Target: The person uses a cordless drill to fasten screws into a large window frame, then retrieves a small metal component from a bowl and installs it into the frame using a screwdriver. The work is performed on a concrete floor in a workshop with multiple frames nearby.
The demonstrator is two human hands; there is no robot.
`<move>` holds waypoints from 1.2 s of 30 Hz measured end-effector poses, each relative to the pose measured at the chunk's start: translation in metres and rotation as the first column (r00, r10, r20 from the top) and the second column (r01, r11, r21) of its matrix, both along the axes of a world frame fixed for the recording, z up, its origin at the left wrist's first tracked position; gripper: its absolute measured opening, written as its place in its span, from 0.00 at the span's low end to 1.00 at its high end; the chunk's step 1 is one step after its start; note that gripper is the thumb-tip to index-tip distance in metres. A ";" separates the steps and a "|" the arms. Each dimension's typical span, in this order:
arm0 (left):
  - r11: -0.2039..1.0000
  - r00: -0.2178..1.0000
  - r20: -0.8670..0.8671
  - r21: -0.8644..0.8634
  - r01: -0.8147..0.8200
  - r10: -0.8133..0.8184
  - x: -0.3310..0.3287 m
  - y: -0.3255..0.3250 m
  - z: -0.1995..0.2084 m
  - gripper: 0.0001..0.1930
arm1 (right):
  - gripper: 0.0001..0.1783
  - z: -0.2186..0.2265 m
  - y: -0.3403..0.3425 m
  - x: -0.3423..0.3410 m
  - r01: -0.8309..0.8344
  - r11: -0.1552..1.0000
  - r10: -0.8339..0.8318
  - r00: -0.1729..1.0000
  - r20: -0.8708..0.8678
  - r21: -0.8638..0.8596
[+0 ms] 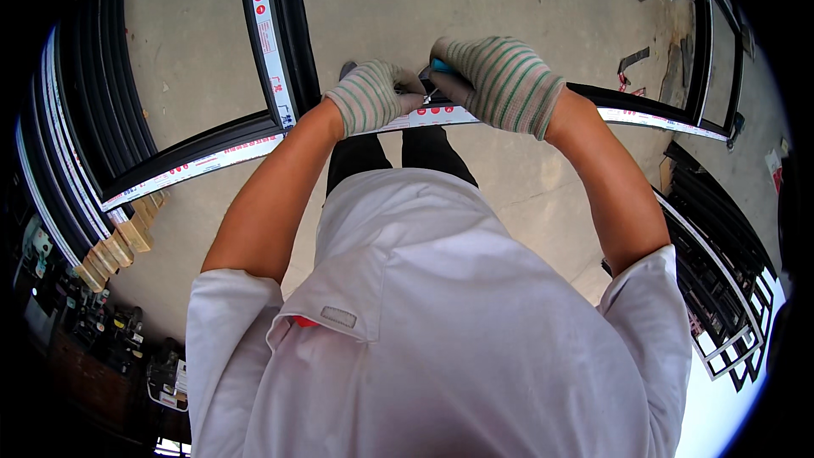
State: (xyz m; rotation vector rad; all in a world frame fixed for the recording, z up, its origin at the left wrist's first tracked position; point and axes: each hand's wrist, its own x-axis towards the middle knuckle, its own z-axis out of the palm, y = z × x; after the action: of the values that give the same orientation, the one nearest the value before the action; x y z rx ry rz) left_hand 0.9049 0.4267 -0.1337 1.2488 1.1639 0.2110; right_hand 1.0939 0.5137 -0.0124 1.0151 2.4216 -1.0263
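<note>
Both hands wear striped knit gloves and meet over the near bar of a large black frame [195, 151]. Right of the two, the right hand [504, 80] is curled closed around a teal-handled tool [438, 65], only part of whose grip shows above that bar. Beside it, the left hand [377, 93] has its fingers bent and its thumb close to them, low against the same bar; whether it pinches anything I cannot tell. Between the hands a small bright metal piece shows at the bar, too small to identify.

White printed film [229, 155] runs along the frame's near side, and a crossbar [295, 25], also carrying film, joins that side left of the hands and runs away from the person.

Through and beyond the frame lies a grey-tan concrete floor [526, 0], smooth and lightly marked. Within the frame's right-hand opening, a short dark strip [634, 59] lies on the floor near red-and-white scraps [623, 80].

Left of the frame stands a row of long black profiles [102, 59], some edged in white, with tan blocks [131, 233] at their near ends. Nearer the person than the frame's left corner, tools and small parts [110, 326] crowd together in shadow. Right of the frame and nearer the person, dark slatted frames [712, 267] are stacked beside a bright patch of ground.
</note>
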 end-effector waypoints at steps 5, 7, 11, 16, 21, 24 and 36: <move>0.991 0.999 -0.040 0.132 -0.003 0.008 0.002 -0.008 0.009 0.14 | 0.10 -0.003 -0.016 0.007 -0.026 0.998 0.029 0.997 -0.070 0.050; 0.984 0.998 -0.064 0.177 0.016 -0.004 0.002 -0.009 0.008 0.15 | 0.08 -0.005 -0.020 0.009 -0.022 0.998 0.028 0.994 -0.102 0.060; 0.996 0.996 -0.088 0.078 0.034 -0.028 0.004 -0.002 0.009 0.18 | 0.08 -0.005 -0.026 0.009 -0.023 0.998 0.027 0.997 -0.068 0.064; 0.997 0.994 -0.069 -0.001 0.082 -0.082 0.000 0.006 0.006 0.20 | 0.08 -0.005 -0.029 0.009 -0.047 0.995 0.055 0.993 -0.108 0.083; 0.995 0.996 0.012 0.031 0.090 -0.090 -0.006 0.001 -0.005 0.16 | 0.08 0.000 -0.040 0.003 -0.213 0.964 0.219 0.976 -0.019 0.157; 0.991 0.991 -0.002 0.015 0.136 -0.136 -0.008 0.000 0.004 0.17 | 0.09 0.004 -0.036 0.003 -0.188 0.977 0.192 0.981 -0.028 0.104; 0.976 0.985 -0.052 0.137 0.168 -0.163 -0.014 -0.002 0.016 0.16 | 0.11 0.023 -0.033 -0.001 -0.341 0.929 0.344 0.939 0.004 0.144</move>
State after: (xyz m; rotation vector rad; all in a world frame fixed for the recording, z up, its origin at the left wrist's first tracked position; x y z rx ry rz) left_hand 0.8906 0.4252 -0.1179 1.4734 1.0876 0.1457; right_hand 1.0927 0.4811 0.0111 0.5876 2.5964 -0.7550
